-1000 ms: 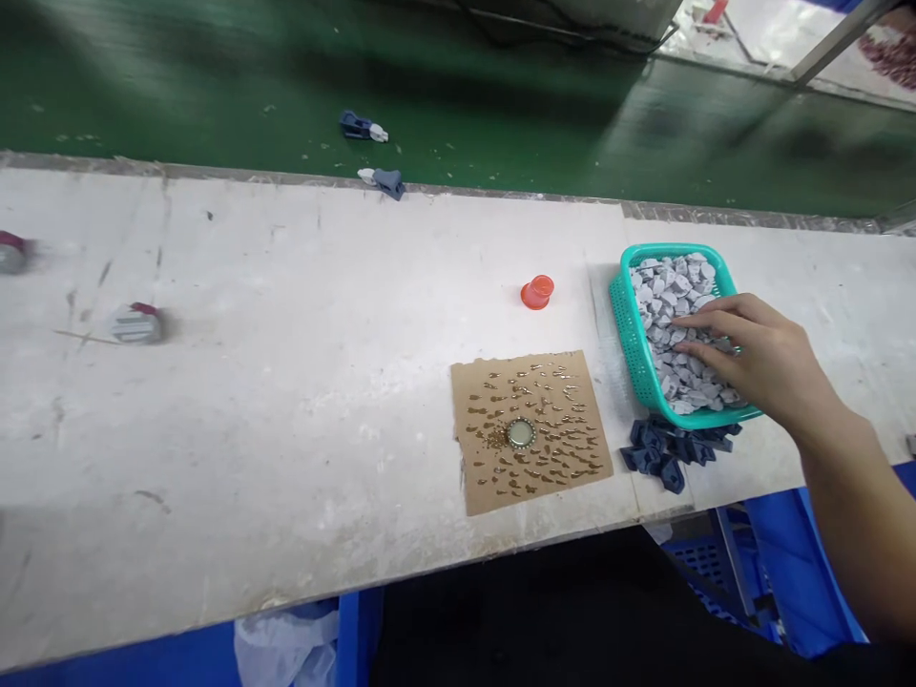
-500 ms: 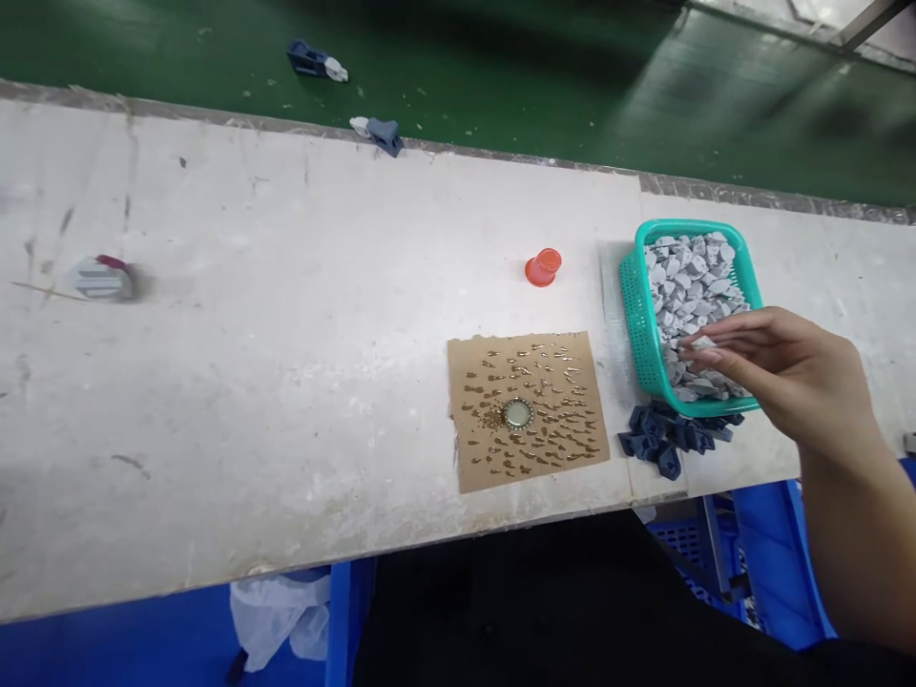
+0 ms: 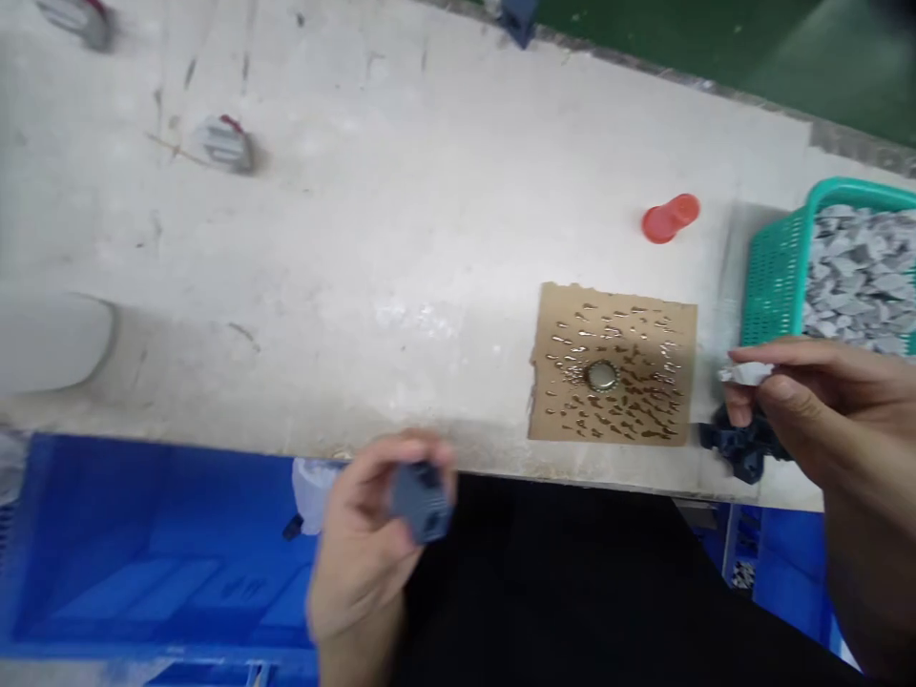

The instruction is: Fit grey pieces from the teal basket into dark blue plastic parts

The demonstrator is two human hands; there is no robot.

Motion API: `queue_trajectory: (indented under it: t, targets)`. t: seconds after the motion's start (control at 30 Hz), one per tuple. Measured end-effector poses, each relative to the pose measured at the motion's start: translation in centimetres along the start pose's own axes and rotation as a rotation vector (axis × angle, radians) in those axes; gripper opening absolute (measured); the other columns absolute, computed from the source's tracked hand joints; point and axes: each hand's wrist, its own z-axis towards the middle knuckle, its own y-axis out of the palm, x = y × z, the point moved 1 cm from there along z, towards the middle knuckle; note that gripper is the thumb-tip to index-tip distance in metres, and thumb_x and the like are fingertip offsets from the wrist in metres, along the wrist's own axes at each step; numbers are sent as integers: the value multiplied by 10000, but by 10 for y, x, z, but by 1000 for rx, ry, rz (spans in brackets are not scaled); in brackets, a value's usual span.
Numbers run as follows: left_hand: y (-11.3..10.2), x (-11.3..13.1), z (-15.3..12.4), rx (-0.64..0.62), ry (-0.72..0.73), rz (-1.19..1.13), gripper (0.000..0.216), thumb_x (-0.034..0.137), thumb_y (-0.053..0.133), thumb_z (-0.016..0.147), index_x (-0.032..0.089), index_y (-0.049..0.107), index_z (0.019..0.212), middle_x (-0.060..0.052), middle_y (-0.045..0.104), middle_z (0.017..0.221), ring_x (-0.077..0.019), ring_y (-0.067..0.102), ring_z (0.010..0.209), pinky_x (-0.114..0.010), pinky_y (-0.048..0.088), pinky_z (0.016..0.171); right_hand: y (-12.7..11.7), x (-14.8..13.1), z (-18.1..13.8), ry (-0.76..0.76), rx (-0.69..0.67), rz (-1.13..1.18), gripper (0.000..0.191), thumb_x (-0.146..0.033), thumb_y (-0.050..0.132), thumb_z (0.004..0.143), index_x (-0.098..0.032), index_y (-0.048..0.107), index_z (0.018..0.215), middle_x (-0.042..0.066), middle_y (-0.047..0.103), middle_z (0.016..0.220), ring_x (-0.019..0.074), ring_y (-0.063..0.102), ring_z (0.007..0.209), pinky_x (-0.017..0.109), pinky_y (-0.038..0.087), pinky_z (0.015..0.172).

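Fingers of the left hand (image 3: 372, 534) curl around a dark blue-grey part (image 3: 421, 500) below the table (image 3: 343, 239) edge — the right hand (image 3: 822, 420) pinches a small white piece (image 3: 745, 373) between thumb and forefinger, just beside the teal basket (image 3: 777, 277) and above dark parts (image 3: 744, 447).

The light is bright and even from above. The white counter (image 3: 401, 239) shines pale, almost washed out. Shadows are soft and small. The whole picture is smeared, and the left hand (image 3: 372, 534) and its dark piece (image 3: 421, 501) look very blurry.
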Motion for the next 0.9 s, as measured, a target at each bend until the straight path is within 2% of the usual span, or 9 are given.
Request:
queue_trajectory:
  t: [0.07, 0.1, 0.23, 0.33, 0.47, 0.7, 0.8, 0.83, 0.9]
  targets:
    - [26, -9, 8, -178, -97, -86, 295, 261, 872, 799, 307, 808, 1084, -53, 716, 1166, -123, 668, 806, -199, 590, 694, 12, -5, -6, -112, 45, -229, 308, -368, 843, 860, -328, 782, 1159, -17, 754, 838, 123, 703, 666, 227, 531, 530]
    - [37, -13, 14, -221, -152, -143, 280, 231, 863, 810, 295, 803, 1076, -53, 693, 1172, -113, 670, 813, -191, 585, 704, 18, -7, -6, -211, 47, -356, 289, -378, 841, 864, -340, 780, 1144, -31, 769, 887, 118, 714, 708, 236, 527, 552]
    - [62, -26, 28, -273, -309, -401, 195, 145, 816, 863, 246, 758, 1020, -14, 661, 1002, -91, 704, 838, -145, 573, 721, 36, -10, 3, -658, -40, -704, 90, -262, 765, 942, -299, 758, 1024, -77, 786, 903, 61, 711, 792, 212, 494, 622]
    - [62, -34, 30, -251, -323, -467, 152, 151, 825, 866, 220, 754, 982, -7, 672, 972, -83, 710, 829, -144, 589, 728, 44, -9, 12, -818, -107, -727, 119, -191, 774, 923, -226, 745, 1034, -35, 792, 902, 76, 724, 822, 206, 509, 670]
    - [59, -40, 31, -217, -324, -473, 178, 149, 869, 829, 204, 772, 968, -11, 722, 948, -74, 710, 874, -122, 588, 787, 47, -7, 13, -834, -147, -748, 198, -176, 772, 916, -233, 753, 1105, -21, 797, 946, 113, 742, 863, 236, 528, 690]
    - [58, -47, 33, -260, -299, -498, 400, -25, 892, 699, 224, 786, 993, 13, 755, 988, -60, 716, 806, -126, 605, 756, 44, -4, 7, -705, -203, -745, 485, -132, 741, 921, -395, 682, 1325, -52, 785, 1049, 178, 734, 955, 350, 509, 687]
    - [60, -47, 33, -278, -258, -509, 447, -81, 863, 689, 227, 780, 1001, 16, 778, 1034, -75, 742, 890, -134, 606, 807, 44, -4, 6, -681, -213, -726, 543, -115, 733, 923, -434, 665, 1358, -63, 780, 1068, 173, 730, 978, 362, 519, 732]
    - [61, -47, 33, -285, -246, -510, 444, -88, 850, 701, 226, 776, 1006, 15, 785, 1051, -79, 747, 929, -135, 603, 833, 44, -4, 4, -659, -212, -714, 548, -115, 735, 921, -442, 669, 1355, -67, 779, 1075, 168, 726, 985, 361, 519, 755]
    - [63, -45, 33, -284, -226, -494, 408, -72, 832, 738, 220, 766, 1015, 9, 790, 1066, -82, 747, 984, -146, 595, 893, 41, -7, 1, -515, -198, -624, 507, -134, 752, 910, -460, 708, 1296, -74, 775, 1083, 158, 715, 983, 356, 514, 791]
